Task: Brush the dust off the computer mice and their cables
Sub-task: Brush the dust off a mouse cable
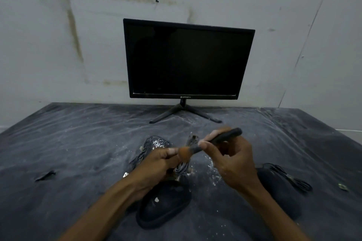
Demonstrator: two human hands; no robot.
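**Q:** So what are my hands doing right now?

**Me:** Your left hand is curled around a coiled grey cable, holding it up just above the table. Your right hand pinches a dark-handled brush between thumb and fingers, and its orange bristles touch the top of the bundle beside your left fingertips.

**Q:** Where are the mice?

**Me:** One black mouse lies on the table just below your left wrist. A second mouse, with its black cable coiled beside it, sits to the right, behind your right wrist. A dusty tangle with white powder on it lies beyond your hands, in front of a dark monitor. I cannot tell whether it is a mouse or only cable.

**Q:** How do I brush this well?

**Me:** I judge light strokes along the coils, away from you, work best, so the dust falls on the table and not on the mouse below. Turn the bundle in your left hand to reach its hidden side, and keep the grip loose enough for the bristles to get between the loops.
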